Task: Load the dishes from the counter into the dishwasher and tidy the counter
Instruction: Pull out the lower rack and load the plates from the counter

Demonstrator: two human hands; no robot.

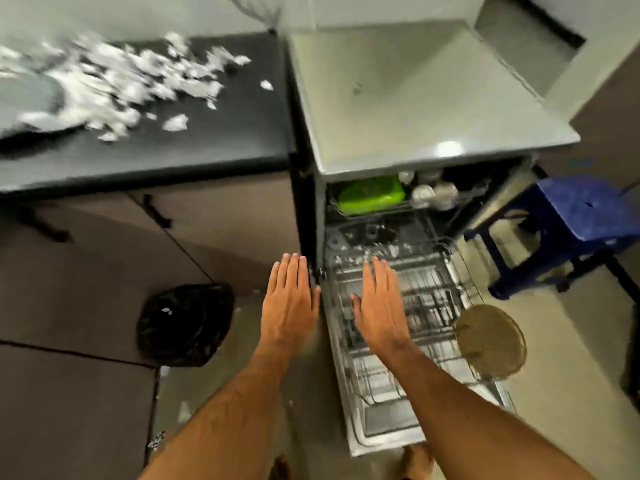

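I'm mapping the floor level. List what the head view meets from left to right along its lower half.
Black rubbish bag → left hand → right hand → round brown plate at the pulled-out lower rack's right edge → blue stool.

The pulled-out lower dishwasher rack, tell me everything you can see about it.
The lower dishwasher rack is a basket of thin metal wire, grey-white, with rows of upright tines. It is slid fully out over the open, lowered dishwasher door. It looks mostly unloaded: one round, tan-coloured plate stands on edge at its right side. White specks lie near its far end. The right hand, fingers straight, is over its left part; contact cannot be told.
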